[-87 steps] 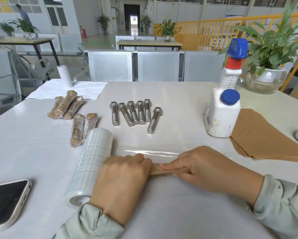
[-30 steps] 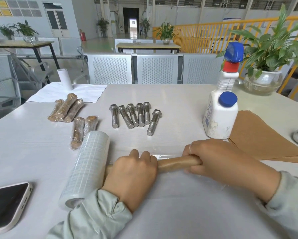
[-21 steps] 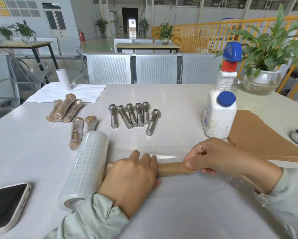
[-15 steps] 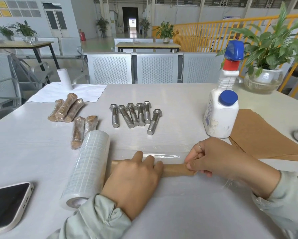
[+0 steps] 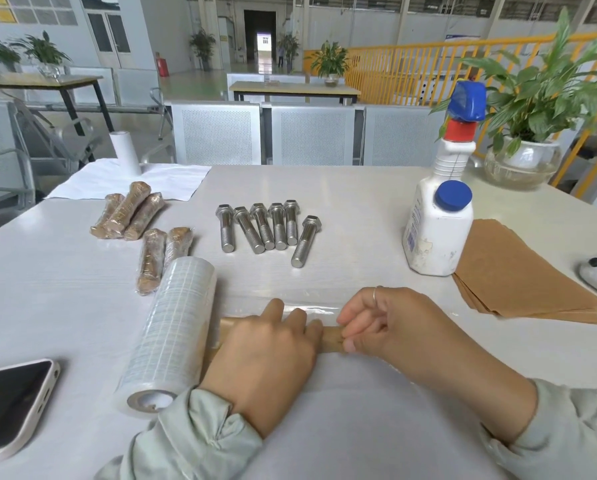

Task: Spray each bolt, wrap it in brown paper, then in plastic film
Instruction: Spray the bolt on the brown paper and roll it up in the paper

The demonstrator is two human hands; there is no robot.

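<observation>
Head view: the left hand (image 5: 266, 344) lies palm-down over the paper-wrapped bolt (image 5: 331, 337), fingers fairly straight, pressing it onto the plastic film (image 5: 307, 297) spread from the film roll (image 5: 172, 327) on the tabletop (image 5: 65, 289). The right hand (image 5: 390, 323) has a closed grip, fingertips pinching the bolt's right end. Six bare bolts (image 5: 266, 226) lie beyond, five finished bundles (image 5: 141, 223) left, spray bottle (image 5: 439, 216) and brown paper sheets (image 5: 518, 275) right.

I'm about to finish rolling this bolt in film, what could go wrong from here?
The film sheet is not yet cut from the film roll, so rolling further may drag the roll toward the wrapped bolts. The right hand pinches only the end of the paper-wrapped bolt; the film may bunch there.
</observation>
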